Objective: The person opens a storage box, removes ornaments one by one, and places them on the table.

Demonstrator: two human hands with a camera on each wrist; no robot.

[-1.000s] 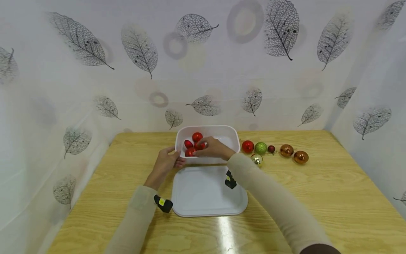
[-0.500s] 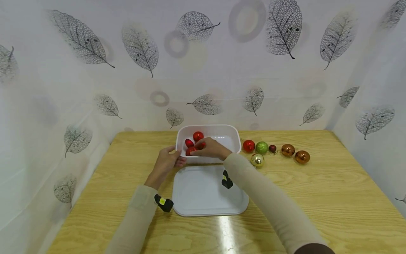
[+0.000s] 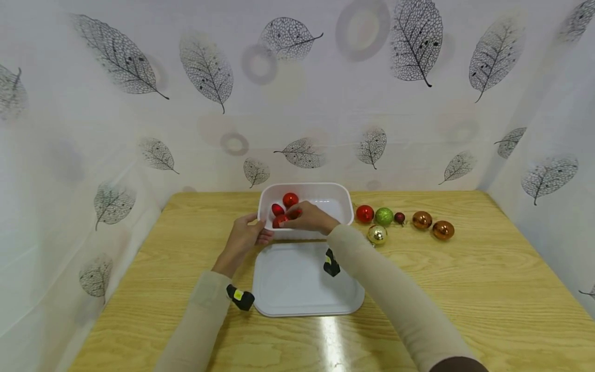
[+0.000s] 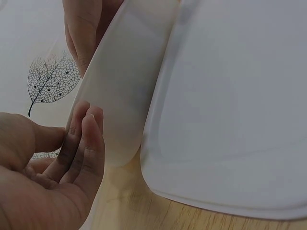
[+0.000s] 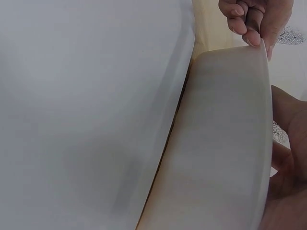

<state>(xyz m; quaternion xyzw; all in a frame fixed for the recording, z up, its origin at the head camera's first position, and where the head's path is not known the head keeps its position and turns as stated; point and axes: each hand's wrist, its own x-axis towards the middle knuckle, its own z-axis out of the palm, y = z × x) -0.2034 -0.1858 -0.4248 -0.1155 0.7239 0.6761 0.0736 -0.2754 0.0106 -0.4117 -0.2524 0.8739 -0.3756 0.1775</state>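
A white plastic container [image 3: 302,235] stands at the back of the table with several red Christmas balls [image 3: 290,199] in its left part. My left hand [image 3: 240,238] grips the container's front left corner, thumb at the rim and fingers against the outer wall, as the left wrist view also shows. Reaching over the front wall, my right hand [image 3: 312,217] has its fingers on a red Christmas ball [image 3: 280,221] near that corner. Its fingers partly cover another red ball, and in the right wrist view the container wall [image 5: 216,134] hides the fingertips.
A white lid [image 3: 307,281] lies flat just in front of the container. Right of it on the table are a red ball [image 3: 364,214], a green one [image 3: 384,216], a small dark red one [image 3: 399,218], a gold one [image 3: 377,234] and copper-coloured balls [image 3: 422,220]. A leaf-patterned curtain [image 3: 307,103] hangs behind.
The right hand and forearm have shifted very slightly left, the fingers staying at the same red ball. The left hand keeps its hold on the container. The view has tilted slightly.
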